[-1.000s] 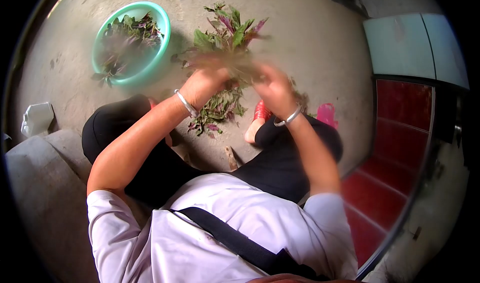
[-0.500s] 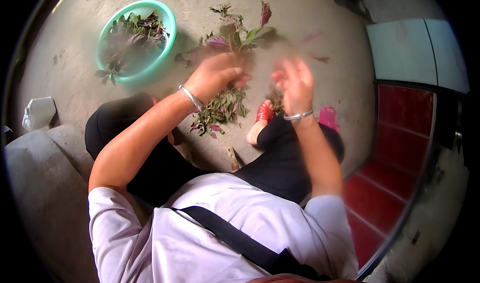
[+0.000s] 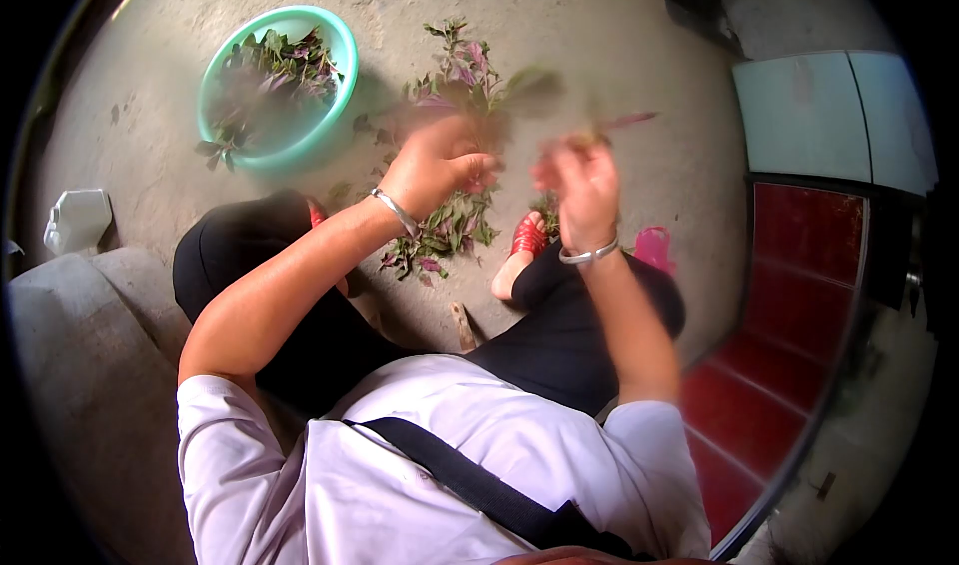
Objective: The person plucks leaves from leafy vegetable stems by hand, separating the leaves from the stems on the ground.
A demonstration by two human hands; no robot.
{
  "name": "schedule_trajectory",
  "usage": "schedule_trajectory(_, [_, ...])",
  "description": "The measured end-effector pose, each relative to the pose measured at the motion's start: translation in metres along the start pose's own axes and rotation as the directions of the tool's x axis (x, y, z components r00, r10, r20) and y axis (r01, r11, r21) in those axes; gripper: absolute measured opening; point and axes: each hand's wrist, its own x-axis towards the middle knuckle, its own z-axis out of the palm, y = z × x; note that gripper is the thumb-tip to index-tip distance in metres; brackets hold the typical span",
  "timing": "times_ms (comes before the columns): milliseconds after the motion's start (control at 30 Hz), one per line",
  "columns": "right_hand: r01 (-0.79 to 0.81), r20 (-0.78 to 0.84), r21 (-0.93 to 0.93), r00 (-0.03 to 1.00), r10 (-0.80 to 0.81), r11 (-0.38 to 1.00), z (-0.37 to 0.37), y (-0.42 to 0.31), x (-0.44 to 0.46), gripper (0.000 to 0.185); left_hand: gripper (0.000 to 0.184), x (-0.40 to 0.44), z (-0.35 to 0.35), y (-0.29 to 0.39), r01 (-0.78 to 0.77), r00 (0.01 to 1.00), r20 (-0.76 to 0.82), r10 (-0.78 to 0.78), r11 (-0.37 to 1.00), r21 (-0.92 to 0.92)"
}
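Note:
My left hand (image 3: 438, 167) is closed, thumb across the fingers, around a purple-green leafy stem whose leaves (image 3: 534, 83) blur beyond the knuckles. To its right, my right hand (image 3: 583, 180) is raised with curled fingers. A small greenish-brown blur (image 3: 591, 137) shows at its fingertips, too smeared to name. Beneath and beyond the left hand, more purple-green leafy stems (image 3: 470, 63) lie on the floor. Closer to my feet is a heap of loose leaves (image 3: 450, 230). A reddish leaf (image 3: 629, 120) appears just past the right fingertips.
A turquoise basin (image 3: 350, 70) with leafy greens stands at the far left. My red sandal (image 3: 529, 235) is beside the leaf heap, a pink item (image 3: 653, 249) by my right knee. A white container (image 3: 78, 220) sits left. Red tiles (image 3: 807, 233) and pale panels (image 3: 804, 110) border the right.
My right hand has shifted slightly left and down, its fingers more curled. A pinkish blur above it is gone. My left hand has dipped a little, still with the leafy stem.

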Motion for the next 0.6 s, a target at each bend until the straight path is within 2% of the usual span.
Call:
schedule_trajectory(100, [-0.068, 0.074, 0.008, 0.995, 0.067, 0.998, 0.010, 0.003, -0.006, 0.017, 0.025, 0.001, 0.003, -0.004, -0.013, 1.000, -0.009, 0.012, 0.998, -0.065])
schedule_trajectory(200, [-0.155, 0.141, 0.018, 0.978, 0.150, 0.988, 0.013, 0.003, -0.005, 0.019, 0.025, 0.003, 0.003, -0.014, -0.090, 0.995, 0.040, 0.094, 0.993, -0.082])
schedule_trajectory(300, [-0.167, 0.207, 0.049, 0.966, 0.153, 0.985, 0.012, 0.009, -0.007, 0.020, 0.025, 0.001, 0.007, -0.015, -0.094, 0.994, 0.056, 0.098, 0.993, -0.075])
schedule_trajectory(433, [-0.084, 0.232, 0.009, 0.969, 0.080, 0.996, 0.010, 0.009, -0.010, 0.028, 0.019, 0.000, 0.005, -0.015, -0.073, 0.996, 0.065, 0.064, 0.988, 0.133])
schedule_trajectory(500, [-0.071, 0.299, 0.068, 0.953, 0.047, 0.995, 0.006, 0.011, -0.009, 0.037, 0.016, 0.000, 0.004, -0.016, -0.053, 0.996, 0.077, 0.035, 0.966, 0.252])
schedule_trajectory(567, [-0.040, 0.380, 0.120, 0.925, -0.009, 0.992, 0.008, 0.007, -0.009, 0.039, 0.017, -0.001, 0.008, -0.018, -0.087, 0.995, 0.058, 0.078, 0.981, 0.176])
schedule_trajectory(600, [-0.246, 0.330, 0.346, 0.935, 0.129, 0.905, 0.009, 0.010, -0.008, 0.037, 0.017, -0.002, 0.010, -0.021, -0.103, 0.994, 0.047, 0.098, 0.985, 0.137])
